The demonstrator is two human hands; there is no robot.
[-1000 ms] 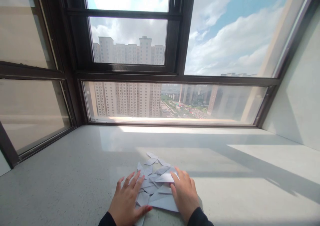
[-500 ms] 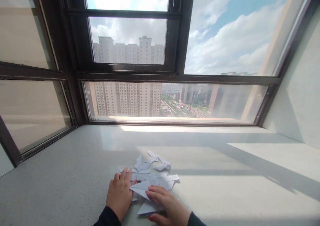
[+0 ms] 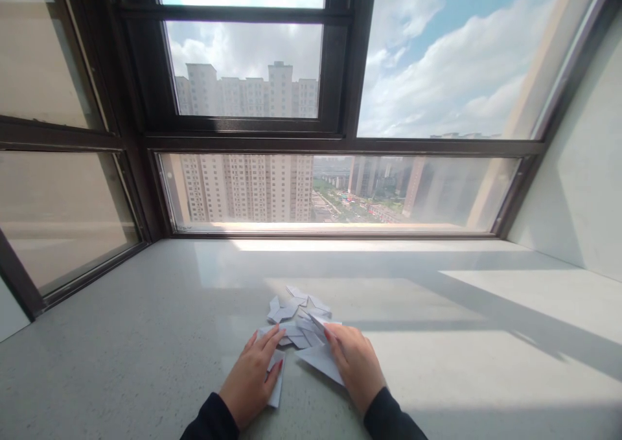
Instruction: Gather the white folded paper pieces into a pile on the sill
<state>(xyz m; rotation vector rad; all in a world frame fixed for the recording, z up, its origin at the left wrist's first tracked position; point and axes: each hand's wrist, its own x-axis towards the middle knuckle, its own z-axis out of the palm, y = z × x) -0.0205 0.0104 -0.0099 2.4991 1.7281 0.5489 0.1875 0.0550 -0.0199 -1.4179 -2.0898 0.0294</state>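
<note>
Several white folded paper pieces [image 3: 291,336] lie in a loose pile on the pale sill. My left hand [image 3: 253,378] rests on the left side of the pile, its fingers stretched over the paper and thumb apart. A folded paper strip [image 3: 276,388] sticks out beneath that thumb. On the right, my right hand [image 3: 357,365] has its fingers curled on folded paper, its thumb hidden. From under it a pointed paper piece [image 3: 321,361] juts leftward, and a narrower one [image 3: 317,321] tilts up at the fingertips. Beyond both hands lie more folded pieces [image 3: 282,310].
The speckled stone sill [image 3: 121,336] extends to both sides, with bands of sun and shadow. Dark window frames [image 3: 253,144] bound it at the back and left. A white wall [image 3: 578,187] stands at the right. Tall buildings [image 3: 247,187] show outside.
My right hand has moved right and away from me, shifting paper with it. My left hand has slid slightly right. The pile looks rearranged, with its near pieces spread apart.
</note>
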